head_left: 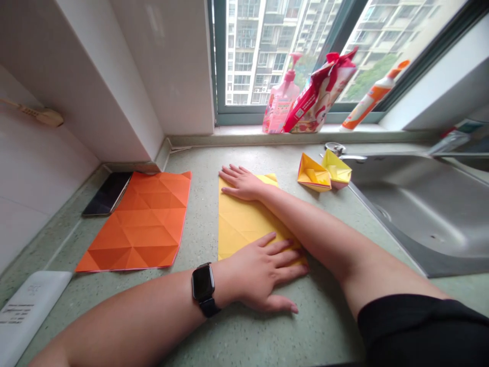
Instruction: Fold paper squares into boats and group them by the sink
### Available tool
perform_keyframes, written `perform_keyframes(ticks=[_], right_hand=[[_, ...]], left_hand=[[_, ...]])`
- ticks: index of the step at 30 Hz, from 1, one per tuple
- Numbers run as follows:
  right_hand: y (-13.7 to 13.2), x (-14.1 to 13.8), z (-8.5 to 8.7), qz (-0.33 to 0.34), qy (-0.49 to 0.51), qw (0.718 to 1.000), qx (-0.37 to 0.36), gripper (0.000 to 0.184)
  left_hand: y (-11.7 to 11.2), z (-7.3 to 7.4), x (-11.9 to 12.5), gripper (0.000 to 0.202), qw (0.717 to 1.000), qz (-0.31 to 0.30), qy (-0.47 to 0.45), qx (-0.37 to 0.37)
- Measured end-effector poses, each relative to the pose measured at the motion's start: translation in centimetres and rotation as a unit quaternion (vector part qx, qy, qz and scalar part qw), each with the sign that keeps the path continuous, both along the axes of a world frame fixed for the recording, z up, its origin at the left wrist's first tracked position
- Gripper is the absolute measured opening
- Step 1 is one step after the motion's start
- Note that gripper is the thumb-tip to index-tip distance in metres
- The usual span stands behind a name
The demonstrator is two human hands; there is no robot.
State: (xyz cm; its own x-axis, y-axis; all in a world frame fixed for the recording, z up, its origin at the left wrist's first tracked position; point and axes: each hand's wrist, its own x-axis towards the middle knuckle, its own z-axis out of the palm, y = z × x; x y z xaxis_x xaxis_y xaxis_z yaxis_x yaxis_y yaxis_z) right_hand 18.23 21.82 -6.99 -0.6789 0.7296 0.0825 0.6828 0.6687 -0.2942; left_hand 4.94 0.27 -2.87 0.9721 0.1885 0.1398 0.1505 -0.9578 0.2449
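Observation:
A yellow sheet of paper (244, 219) with faint crease lines lies flat on the counter in front of me. My left hand (263, 272), with a black watch on its wrist, rests spread over the sheet's near edge, the thumb down on the counter. Across the sheet's far left corner lies my right hand (242, 182), palm down with fingers stretched out; its forearm hides part of the sheet's right side. To the left is an orange sheet (147, 224) covered in fold creases. Beyond my right forearm stand an orange-yellow folded paper boat (311, 173) and a yellow one (337, 168).
A dark phone (107, 193) lies against the orange sheet by the wall. A white box (32, 311) is at the near left. The steel sink (428, 204) is at right. On the sill stand a pink pump bottle (281, 99), a red-white bag (321, 94) and an orange-white bottle (370, 99).

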Motion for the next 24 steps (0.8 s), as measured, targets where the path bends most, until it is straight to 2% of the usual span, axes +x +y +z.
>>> perform_keyframes(ticks=[2,7,10,12,15,17,19,21,23,24], right_hand=[[1.6,0.8,-0.3,-0.055,0.003,0.998,0.005,0.084],[4.1,4.8,-0.7,-0.181,0.054,0.982,0.027,0.076],[4.0,7.1,0.5,-0.256,0.057,0.963,0.055,0.073],[3.2,7.7,1.9,-0.275,0.069,0.956,0.078,0.071],[0.0,7.1,3.9,-0.224,0.097,0.967,0.075,0.061],[-3.3,6.2,4.5,-0.126,0.110,0.985,0.041,0.056],[-7.2,5.2,4.4,0.001,0.104,0.995,-0.009,0.052],[-10.6,4.4,3.7,0.095,0.094,0.990,-0.046,0.051],[-12.7,3.8,2.8,0.146,0.080,0.984,-0.061,0.050],[-13.1,3.6,2.4,0.143,0.072,0.985,-0.057,0.049]], left_hand=[[0.0,-0.2,0.0,0.078,1.000,0.000,-0.001,-0.006],[0.1,-0.8,-0.2,0.078,1.000,-0.005,-0.005,-0.012],[0.3,-1.1,-0.2,0.078,1.000,-0.014,-0.006,-0.013],[0.4,-1.2,-0.2,0.077,1.000,-0.016,-0.012,-0.017],[0.5,-1.2,-0.2,0.076,0.999,-0.017,-0.018,-0.024],[0.4,-1.2,-0.2,0.076,0.999,-0.014,-0.017,-0.026],[0.3,-1.3,-0.2,0.076,1.000,-0.009,-0.014,-0.026],[0.3,-1.3,-0.2,0.075,0.999,-0.006,-0.012,-0.029],[0.2,-1.3,-0.2,0.074,0.999,-0.007,-0.016,-0.033],[0.2,-1.2,-0.2,0.074,0.999,-0.008,-0.020,-0.033]])
